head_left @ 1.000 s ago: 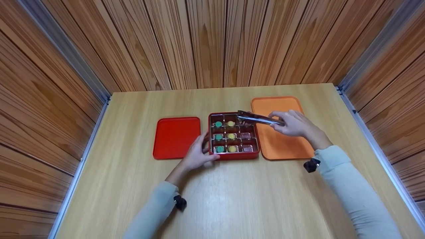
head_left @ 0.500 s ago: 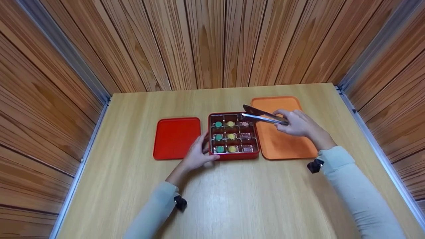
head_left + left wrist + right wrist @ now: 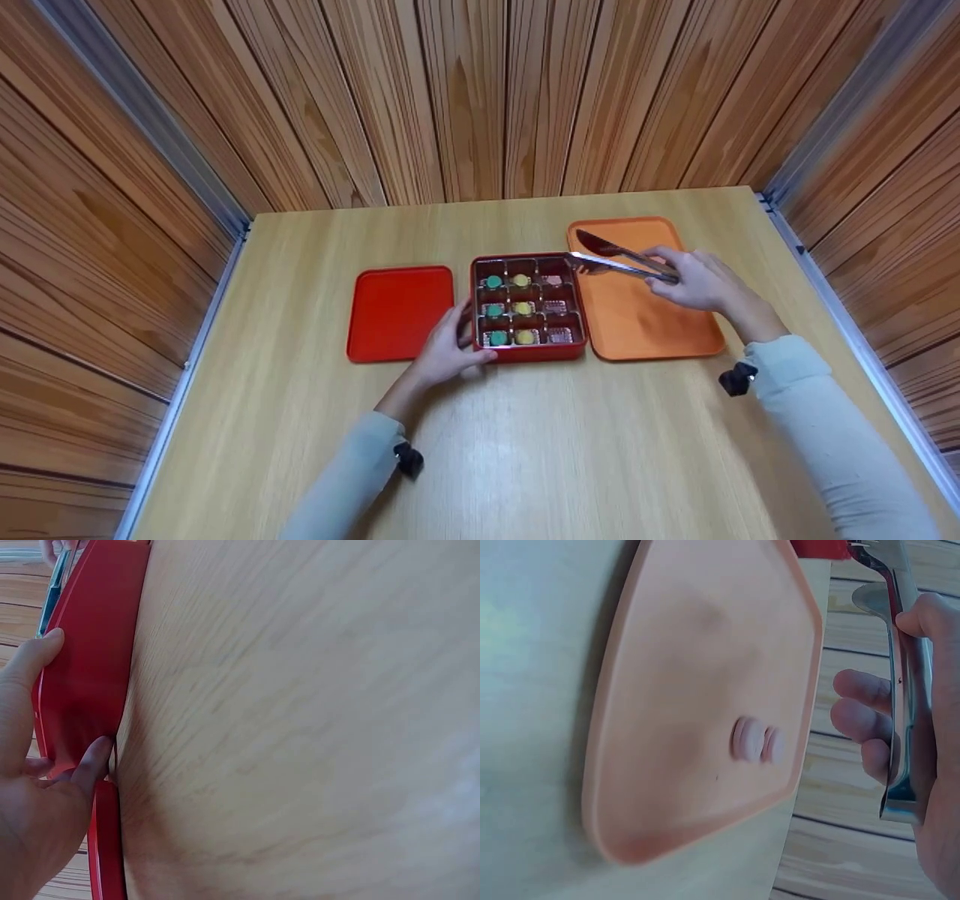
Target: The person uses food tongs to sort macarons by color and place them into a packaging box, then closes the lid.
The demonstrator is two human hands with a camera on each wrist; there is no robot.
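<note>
In the head view my left hand (image 3: 442,352) grips the near left corner of a red box (image 3: 536,354), thumb along its front wall, fingers at its left side. A divided insert inside holds green macarons (image 3: 494,310) in the left column and yellow ones (image 3: 523,308) in the middle. One pink macaron (image 3: 553,280) sits in the back right compartment; the two in front of it show bare ribbed bottoms. My right hand (image 3: 694,279) holds metal tongs (image 3: 630,268), tips spread with nothing between them, over the orange tray's left edge. Two pink macarons (image 3: 748,739) lie on that tray in the right wrist view.
The orange tray (image 3: 637,334) lies directly right of the box. A flat red lid (image 3: 397,315) rests on the wooden table (image 3: 480,450) to the box's left, close to my left hand. Wood-panelled walls (image 3: 480,105) enclose the table at the back and sides.
The tongs have lifted out of the back right compartment, spread apart, and moved right over the orange tray with my right hand. The pink macaron there is now uncovered. My left hand stays put.
</note>
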